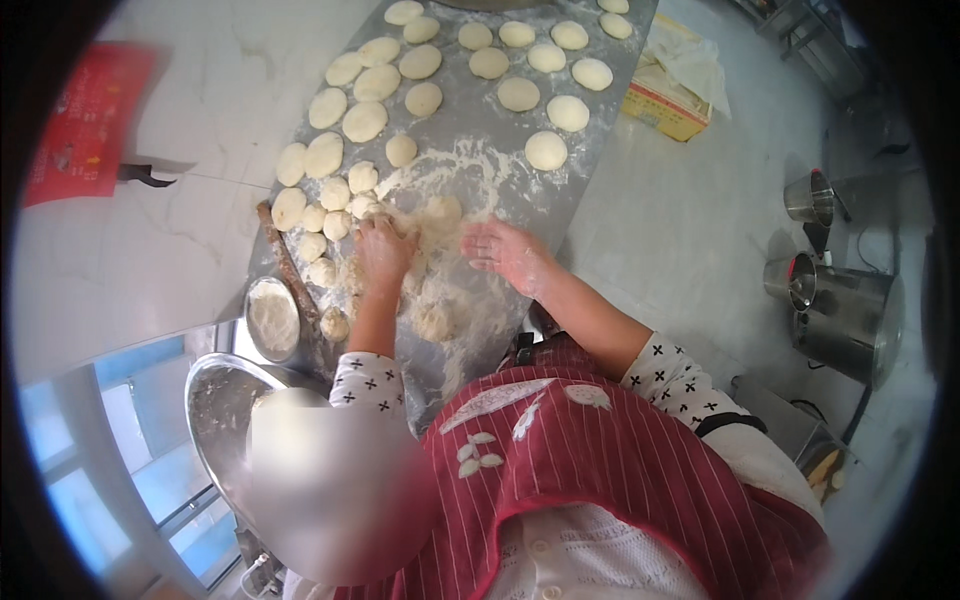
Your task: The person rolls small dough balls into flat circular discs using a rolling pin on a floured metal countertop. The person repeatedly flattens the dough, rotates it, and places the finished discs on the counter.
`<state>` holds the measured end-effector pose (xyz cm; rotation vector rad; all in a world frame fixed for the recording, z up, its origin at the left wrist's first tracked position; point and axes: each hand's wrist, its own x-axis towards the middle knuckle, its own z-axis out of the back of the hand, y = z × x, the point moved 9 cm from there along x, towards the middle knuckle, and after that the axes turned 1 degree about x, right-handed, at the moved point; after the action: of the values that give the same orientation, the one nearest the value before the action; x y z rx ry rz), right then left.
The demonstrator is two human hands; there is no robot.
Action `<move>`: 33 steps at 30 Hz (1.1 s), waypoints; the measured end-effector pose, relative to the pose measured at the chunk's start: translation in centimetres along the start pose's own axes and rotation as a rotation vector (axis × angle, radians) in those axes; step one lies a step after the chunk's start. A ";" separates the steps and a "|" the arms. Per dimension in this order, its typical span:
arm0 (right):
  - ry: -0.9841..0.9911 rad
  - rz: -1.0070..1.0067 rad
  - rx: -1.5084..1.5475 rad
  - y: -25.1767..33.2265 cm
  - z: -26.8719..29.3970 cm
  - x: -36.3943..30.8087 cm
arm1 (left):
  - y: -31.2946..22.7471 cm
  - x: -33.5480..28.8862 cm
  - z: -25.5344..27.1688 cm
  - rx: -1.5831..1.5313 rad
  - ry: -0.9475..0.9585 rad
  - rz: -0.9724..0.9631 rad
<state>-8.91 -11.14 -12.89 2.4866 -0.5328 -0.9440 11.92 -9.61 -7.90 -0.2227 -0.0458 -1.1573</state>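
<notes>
Pale, round dough balls sit just right of the brown wooden rolling pin. Bare left hand, farther right of pin, fingers down at dough, can't tell if grasping; floury right hand, rightmost, flattened, gripping nothing.

Tallied on one counter: about two dozen flattened dough rounds, eleven to the right and some thirteen to the left, plus ten or so smaller dough lumps, some too crowded or floury for an exact count. Also counted: two bare hands, one left hand and one right hand; two patterned sleeves; one striped apron; one rolling pin; one flour tub; one metal basin; one cardboard box; one large steel pot; two smaller steel pots; one red sheet.
</notes>
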 end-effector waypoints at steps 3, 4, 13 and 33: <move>-0.030 0.020 -0.084 -0.1 -1.5 0.7 | -0.8 -0.8 1.7 -0.317 -0.052 0.031; -0.051 0.032 -0.088 0.2 -2.5 0.6 | -1.0 -1.1 3.2 -0.604 -0.031 0.144; 0.129 0.263 -0.195 3.4 -9.1 2.9 | -6.7 -3.8 10.2 -1.152 0.065 0.048; 0.026 0.376 -0.264 2.8 -6.8 -1.1 | -10.9 -5.1 10.2 -0.922 0.204 0.169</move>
<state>-5.49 -11.28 -6.26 2.0654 -0.7791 -0.7744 0.79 -7.19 2.90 -0.9005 0.6878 -0.9583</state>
